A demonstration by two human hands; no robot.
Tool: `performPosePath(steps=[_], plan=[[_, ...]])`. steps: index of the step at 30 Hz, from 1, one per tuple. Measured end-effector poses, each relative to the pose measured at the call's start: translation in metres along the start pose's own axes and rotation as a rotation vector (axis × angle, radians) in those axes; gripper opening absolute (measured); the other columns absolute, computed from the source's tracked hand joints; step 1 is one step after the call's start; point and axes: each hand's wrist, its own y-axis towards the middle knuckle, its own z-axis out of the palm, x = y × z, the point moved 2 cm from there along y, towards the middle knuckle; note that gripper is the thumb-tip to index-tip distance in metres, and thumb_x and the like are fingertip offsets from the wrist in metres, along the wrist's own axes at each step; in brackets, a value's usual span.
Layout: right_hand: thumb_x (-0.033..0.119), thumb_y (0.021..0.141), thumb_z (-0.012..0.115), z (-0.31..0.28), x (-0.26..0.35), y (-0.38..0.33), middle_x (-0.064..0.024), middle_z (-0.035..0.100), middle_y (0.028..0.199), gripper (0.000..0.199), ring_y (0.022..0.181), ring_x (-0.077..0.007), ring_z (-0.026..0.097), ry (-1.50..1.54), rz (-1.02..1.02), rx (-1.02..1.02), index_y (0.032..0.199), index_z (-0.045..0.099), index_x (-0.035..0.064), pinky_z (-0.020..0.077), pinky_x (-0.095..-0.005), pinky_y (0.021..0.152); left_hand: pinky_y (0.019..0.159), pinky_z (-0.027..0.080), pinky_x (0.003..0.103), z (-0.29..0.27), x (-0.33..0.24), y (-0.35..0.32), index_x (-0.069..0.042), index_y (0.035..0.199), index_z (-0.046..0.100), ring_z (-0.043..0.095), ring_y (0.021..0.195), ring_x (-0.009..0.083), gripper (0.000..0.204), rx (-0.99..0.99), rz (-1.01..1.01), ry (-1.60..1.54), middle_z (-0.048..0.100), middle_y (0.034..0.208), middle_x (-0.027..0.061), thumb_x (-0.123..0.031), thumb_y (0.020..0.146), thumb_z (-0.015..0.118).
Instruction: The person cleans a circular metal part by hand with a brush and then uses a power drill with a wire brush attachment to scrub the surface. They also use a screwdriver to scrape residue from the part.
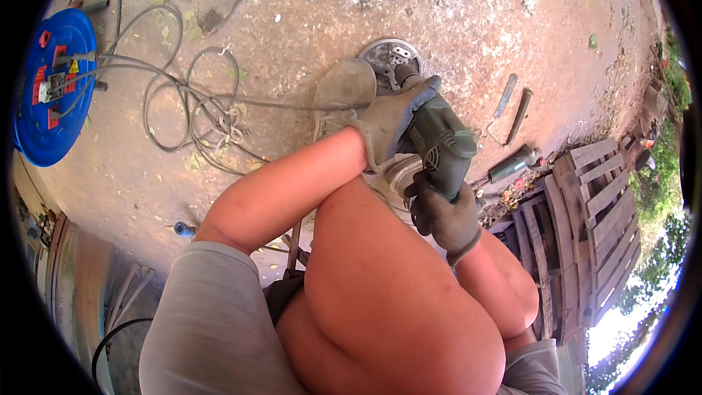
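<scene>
A dark green power drill [443,139] is held in both my gloved hands, its front end pointing down at a round metal part [371,49] on the ground. My left hand [391,123], in a grey work glove, wraps the front of the drill; its fingertips are partly hidden. Around the rear end, my right hand [450,221] is closed, gloved the same way. My shoe [344,88] stands against the round part's left edge. Whether the drill's tip touches the metal is hidden by the glove and drill.
At the left stands a blue cable reel [26,117] with plugs in it. Grey cable [191,95] lies in loops between it and me. To the right are a flat metal strip [505,95], a long bolt [519,115], a green power tool [510,166] and wooden pallets [596,205].
</scene>
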Motion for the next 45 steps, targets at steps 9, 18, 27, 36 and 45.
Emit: performPosePath(steps=[9, 18, 27, 36, 45], plan=[[0.010, 0.098, 0.065, 0.002, -0.021, -0.012, -0.0101, 0.075, 0.082, 0.021, 0.058, -0.0122, 0.063, -0.130, -0.144, -0.066, 0.112, 0.073, -0.0035, 0.0506, -0.0304, 0.055, 0.088, 0.065, 0.042, -0.001, 0.003, -0.016, -0.021, 0.145, 0.064, 0.074, 0.104, 0.0142, 0.051, 0.097, -0.021, 0.101, 0.073, 0.116, 0.0004, -0.054, 0.107, 0.072], [0.009, 0.095, 0.070, 0.011, -0.027, -0.001, -0.0123, 0.078, 0.079, 0.019, 0.065, -0.0200, 0.075, -0.341, -0.292, -0.119, 0.109, 0.075, -0.0036, 0.0577, -0.0366, 0.061, 0.089, 0.062, 0.040, -0.012, 0.004, -0.010, -0.020, 0.133, 0.069, 0.074, 0.102, 0.0146, 0.045, -0.001, 0.009, 0.112, 0.074, 0.112, -0.0011, -0.056, 0.107, 0.071], [0.012, 0.095, 0.073, 0.009, -0.017, -0.011, -0.0139, 0.077, 0.075, 0.018, 0.061, -0.0204, 0.073, -0.303, -0.260, -0.141, 0.105, 0.074, -0.0027, 0.0569, -0.0362, 0.059, 0.087, 0.061, 0.037, -0.011, 0.005, -0.011, -0.022, 0.127, 0.071, 0.073, 0.100, 0.0123, 0.040, 0.079, -0.026, 0.076, 0.074, 0.111, -0.0039, -0.057, 0.107, 0.070], [0.011, 0.094, 0.072, 0.010, -0.011, 0.001, -0.0135, 0.076, 0.072, 0.015, 0.061, -0.0222, 0.074, -0.353, -0.351, -0.139, 0.099, 0.074, -0.0020, 0.0577, -0.0366, 0.061, 0.089, 0.062, 0.040, -0.008, -0.002, -0.007, -0.016, 0.123, 0.072, 0.074, 0.100, 0.0154, 0.044, 0.005, -0.016, 0.069, 0.075, 0.109, 0.0001, -0.057, 0.107, 0.070], [0.011, 0.095, 0.071, 0.009, -0.012, -0.014, -0.0122, 0.076, 0.073, 0.015, 0.063, -0.0196, 0.074, -0.282, -0.275, -0.158, 0.101, 0.074, -0.0030, 0.0576, -0.0359, 0.061, 0.090, 0.062, 0.039, -0.006, 0.002, -0.013, -0.019, 0.124, 0.072, 0.073, 0.099, 0.0151, 0.042, 0.080, -0.043, 0.052, 0.075, 0.108, -0.0002, -0.057, 0.106, 0.070]])
